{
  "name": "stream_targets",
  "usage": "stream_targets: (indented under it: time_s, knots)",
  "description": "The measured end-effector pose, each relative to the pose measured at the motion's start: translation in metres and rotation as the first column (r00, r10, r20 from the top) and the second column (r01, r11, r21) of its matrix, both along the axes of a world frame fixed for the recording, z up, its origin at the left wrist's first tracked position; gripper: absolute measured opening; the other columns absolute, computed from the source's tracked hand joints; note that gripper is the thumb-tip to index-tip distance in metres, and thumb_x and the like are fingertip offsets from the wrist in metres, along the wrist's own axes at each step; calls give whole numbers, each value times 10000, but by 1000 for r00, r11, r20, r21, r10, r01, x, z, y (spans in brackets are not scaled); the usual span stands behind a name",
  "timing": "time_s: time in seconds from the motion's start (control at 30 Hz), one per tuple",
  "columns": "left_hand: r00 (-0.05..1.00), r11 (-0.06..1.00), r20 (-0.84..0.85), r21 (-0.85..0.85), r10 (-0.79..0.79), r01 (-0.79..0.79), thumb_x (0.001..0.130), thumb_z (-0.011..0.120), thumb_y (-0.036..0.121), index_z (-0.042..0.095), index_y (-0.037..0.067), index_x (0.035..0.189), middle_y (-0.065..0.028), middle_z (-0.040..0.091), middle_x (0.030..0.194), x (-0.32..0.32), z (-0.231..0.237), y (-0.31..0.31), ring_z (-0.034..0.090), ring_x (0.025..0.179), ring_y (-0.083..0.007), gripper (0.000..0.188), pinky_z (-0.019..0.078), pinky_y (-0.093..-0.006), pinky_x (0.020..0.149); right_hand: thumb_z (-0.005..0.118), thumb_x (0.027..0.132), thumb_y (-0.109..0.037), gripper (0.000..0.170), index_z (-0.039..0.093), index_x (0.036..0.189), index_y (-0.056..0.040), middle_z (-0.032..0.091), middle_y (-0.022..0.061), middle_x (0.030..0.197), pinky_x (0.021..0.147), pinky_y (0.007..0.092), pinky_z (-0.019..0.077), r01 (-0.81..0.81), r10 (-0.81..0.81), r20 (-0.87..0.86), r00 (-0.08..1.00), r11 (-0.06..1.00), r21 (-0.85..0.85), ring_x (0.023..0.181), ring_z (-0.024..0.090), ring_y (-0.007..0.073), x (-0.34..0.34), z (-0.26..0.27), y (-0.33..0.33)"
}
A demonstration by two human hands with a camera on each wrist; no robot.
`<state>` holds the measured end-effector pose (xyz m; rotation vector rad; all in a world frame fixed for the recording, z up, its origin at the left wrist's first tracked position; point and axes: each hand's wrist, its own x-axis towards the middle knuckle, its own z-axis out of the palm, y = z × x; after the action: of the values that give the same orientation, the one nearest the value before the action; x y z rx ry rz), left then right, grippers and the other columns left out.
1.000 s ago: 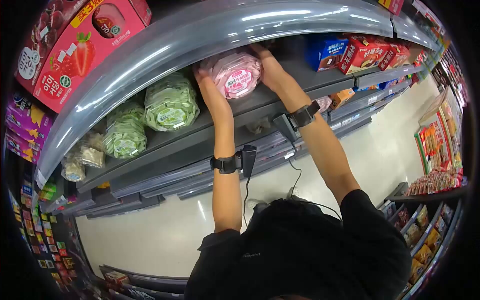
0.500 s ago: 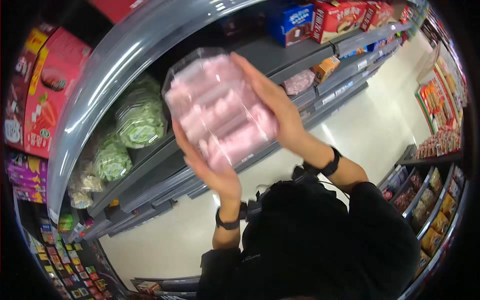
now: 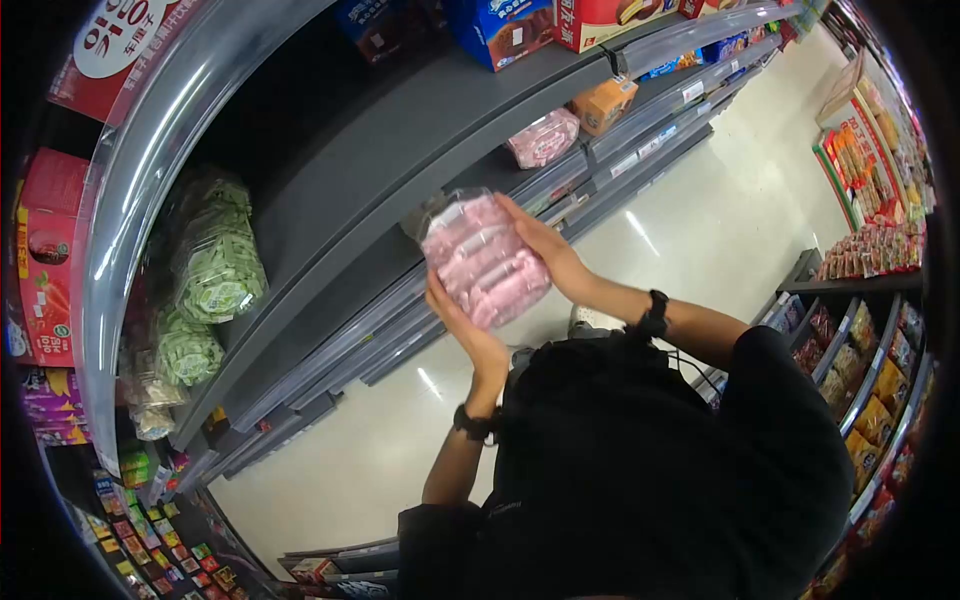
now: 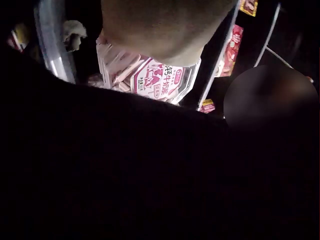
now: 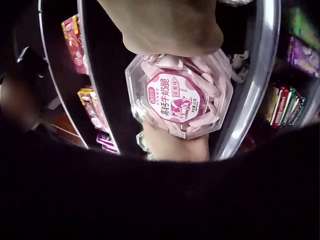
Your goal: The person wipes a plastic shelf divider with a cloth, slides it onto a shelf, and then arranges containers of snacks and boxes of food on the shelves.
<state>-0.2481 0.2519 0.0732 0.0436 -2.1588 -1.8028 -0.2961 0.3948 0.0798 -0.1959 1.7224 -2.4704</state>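
A stack of clear octagonal plastic tubs of pink milk crisps [image 3: 485, 255] hangs in front of the shelf, tilted, held between both hands. My left hand [image 3: 468, 330] grips its lower left side, and my right hand [image 3: 548, 250] grips the upper right side. Fingers on the far side are hidden. In the right wrist view, a tub's pink and white label [image 5: 175, 97] faces the camera, with one hand above it and the other below. The left wrist view shows the tubs [image 4: 150, 77] partly covered by a hand.
Green tubs [image 3: 220, 265] stand left on the dark shelf [image 3: 340, 180], behind a curved clear guard [image 3: 140, 190]. Blue boxes [image 3: 500, 30] stand at the back. Lower down sit another pink pack [image 3: 545, 138] and an orange box [image 3: 605, 103]. Snack bins [image 3: 860, 370] line the right.
Both hands have lifted the pink stack off the shelf and drawn it out toward the body. It has turned, so its layered side shows. The head view has shifted too.
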Motion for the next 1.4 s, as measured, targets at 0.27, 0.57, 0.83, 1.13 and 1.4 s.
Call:
stream_targets:
  time_s: [0.27, 0.57, 0.83, 1.13, 1.4]
  knots:
    - [998, 982, -6, 180, -61, 61, 942, 287, 350, 286, 16, 1359, -132, 301, 1358, -115, -44, 3, 316, 1264, -281, 535, 281, -376, 1025, 352, 968, -327, 531, 290, 1364, 20, 325, 93, 1412, 1064, 258, 189, 215, -219, 47, 975, 974, 69, 1294, 290, 174, -84, -16, 1]
    - [1000, 999, 10, 46, -29, 28, 939, 300, 379, 388, 43, 1289, -101, 442, 1278, -186, -123, -23, 425, 1186, -218, 493, 353, -362, 972, 358, 961, -246, 411, 431, 1268, 17, 485, 96, 1265, 995, 271, 285, 235, -240, -1, 971, 947, 219, 1166, 425, 193, -128, -35, -6]
    - [991, 955, 91, 287, -102, 72, 936, 339, 386, 392, -2, 1236, -132, 412, 1266, -178, -105, -15, 390, 1200, -229, 493, 301, -332, 1002, 424, 889, -164, 332, 525, 1138, 32, 576, 195, 1116, 887, 329, 398, 348, -341, -87, 936, 863, 367, 1027, 540, 300, -164, -75, -7]
    - [982, 954, 87, 266, -166, 138, 941, 344, 399, 368, 19, 1250, -111, 425, 1244, -175, -103, -13, 420, 1171, -227, 490, 326, -335, 980, 463, 790, -146, 300, 555, 1016, 29, 573, 254, 1023, 851, 431, 407, 490, -227, -452, 863, 595, 637, 985, 517, 411, -172, -82, -14]
    - [998, 994, 17, 94, -57, 55, 920, 368, 269, 556, -66, 1024, -205, 590, 1033, -164, -87, -12, 559, 950, -331, 398, 415, -393, 845, 493, 793, -88, 238, 569, 1000, 2, 556, 242, 1050, 897, 463, 370, 571, -95, -611, 786, 492, 657, 1050, 463, 413, -116, -10, -25]
